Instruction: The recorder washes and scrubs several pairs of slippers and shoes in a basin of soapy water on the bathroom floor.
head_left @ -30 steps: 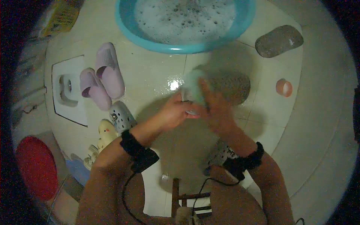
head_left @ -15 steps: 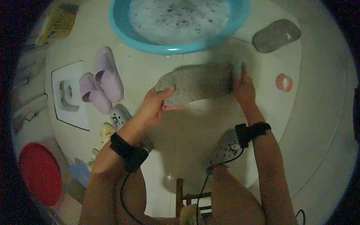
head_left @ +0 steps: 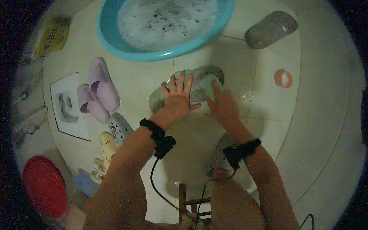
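A long grey slipper (head_left: 156, 100) with rounded ends lies on the tiles in front of me, wet and partly coated with pale lather. Spread flat across it, my left hand (head_left: 177, 101) presses down with its fingers apart. My right hand (head_left: 225, 109) is closed round a pale green block (head_left: 209, 87) that touches the slipper's right part. Whether this block is a brush or a piece of soap I cannot make out. A similar grey slipper (head_left: 271, 30) lies apart at the far right.
A blue basin (head_left: 165, 55) of foamy water stands at the far side. Lilac slides (head_left: 104, 92), a grey clog (head_left: 119, 128) and yellow footwear (head_left: 108, 143) lie left, near a white squat toilet (head_left: 78, 124). A round orange thing (head_left: 279, 79) lies right; a red lid-like disc (head_left: 44, 186) is lower left.
The slipper has gone from being held up between both hands to lying on the floor. My left hand has flattened onto it, and my right hand has moved left with the green block.
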`<state>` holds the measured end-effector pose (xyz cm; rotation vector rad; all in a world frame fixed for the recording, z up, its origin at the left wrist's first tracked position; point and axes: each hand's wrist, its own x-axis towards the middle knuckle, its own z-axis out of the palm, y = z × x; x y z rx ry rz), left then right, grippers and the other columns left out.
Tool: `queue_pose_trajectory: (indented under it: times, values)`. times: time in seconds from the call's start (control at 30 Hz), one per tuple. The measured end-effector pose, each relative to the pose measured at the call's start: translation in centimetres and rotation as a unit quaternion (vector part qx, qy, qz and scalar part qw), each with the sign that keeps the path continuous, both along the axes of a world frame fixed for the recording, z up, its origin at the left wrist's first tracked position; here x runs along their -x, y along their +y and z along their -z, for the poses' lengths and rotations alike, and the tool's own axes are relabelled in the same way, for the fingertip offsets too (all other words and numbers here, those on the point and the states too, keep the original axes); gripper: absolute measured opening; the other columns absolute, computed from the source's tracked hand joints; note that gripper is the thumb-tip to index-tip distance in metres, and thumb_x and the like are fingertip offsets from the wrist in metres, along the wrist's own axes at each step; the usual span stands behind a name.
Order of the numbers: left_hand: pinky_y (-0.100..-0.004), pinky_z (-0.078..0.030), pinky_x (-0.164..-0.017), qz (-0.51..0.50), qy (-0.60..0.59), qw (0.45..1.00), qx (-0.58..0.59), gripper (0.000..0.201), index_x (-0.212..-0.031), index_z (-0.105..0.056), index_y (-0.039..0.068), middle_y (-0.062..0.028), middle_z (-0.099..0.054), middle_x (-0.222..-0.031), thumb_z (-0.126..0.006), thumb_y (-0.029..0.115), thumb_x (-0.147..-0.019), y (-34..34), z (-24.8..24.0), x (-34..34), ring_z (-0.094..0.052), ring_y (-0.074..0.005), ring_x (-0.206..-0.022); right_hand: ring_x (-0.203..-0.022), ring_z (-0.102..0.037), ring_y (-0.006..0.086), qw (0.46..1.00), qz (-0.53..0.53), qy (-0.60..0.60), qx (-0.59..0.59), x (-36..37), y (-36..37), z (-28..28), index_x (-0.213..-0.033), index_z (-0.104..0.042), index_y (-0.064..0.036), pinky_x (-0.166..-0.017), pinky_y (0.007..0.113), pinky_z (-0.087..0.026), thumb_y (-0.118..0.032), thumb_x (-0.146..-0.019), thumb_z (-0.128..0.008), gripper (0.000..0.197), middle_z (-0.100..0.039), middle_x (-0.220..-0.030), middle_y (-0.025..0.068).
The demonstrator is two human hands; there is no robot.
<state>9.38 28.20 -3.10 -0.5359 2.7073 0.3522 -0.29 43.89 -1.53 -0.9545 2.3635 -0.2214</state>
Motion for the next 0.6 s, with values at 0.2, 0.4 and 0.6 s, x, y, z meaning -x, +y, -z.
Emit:
queue_pose_trajectory:
  times: [0.2,0.4,0.6]
  values:
    - [-0.0672,-0.02,-0.094,0.04,0.035,0.998,0.017,0.091,-0.138,-0.03,0.017,-0.0092,-0.009,-0.149,-0.066,0.058,-0.065,1.2,1.2,0.7,-0.017,-0.0415,-0.131,-0.087,-0.057,0.04,0.995,0.073,0.068,0.018,2.8,-2.1,1.8,-0.142,-0.019,-0.0216,-0.069,0.049,-0.048,-0.031,-0.083,-0.059,0.073,-0.051,-0.102,0.0246]
    - [-0.0685,-0.022,-0.091,0.042,0.033,0.999,0.008,0.087,-0.139,-0.028,0.018,-0.0033,-0.01,-0.149,-0.064,0.056,-0.069,1.0,2.9,1.3,-0.014,-0.0436,-0.131,-0.087,-0.058,0.0428,0.987,0.12,0.05,0.096,-0.3,-0.3,3.4,-0.143,-0.014,-0.0136,-0.071,0.049,-0.048,-0.035,-0.085,-0.055,0.074,-0.052,-0.108,0.027]
    - [-0.0677,-0.024,-0.091,-0.026,-0.062,0.997,0.038,0.088,-0.143,-0.018,0.017,-0.0051,-0.005,-0.15,-0.058,0.056,-0.075,4.4,2.1,2.3,-0.01,-0.0476,-0.13,-0.089,-0.057,0.0446,0.992,0.125,-0.012,0.016,3.3,-4.0,1.4,-0.143,-0.013,-0.0125,-0.075,0.05,-0.047,-0.036,-0.086,-0.051,0.072,-0.051,-0.113,0.0302]
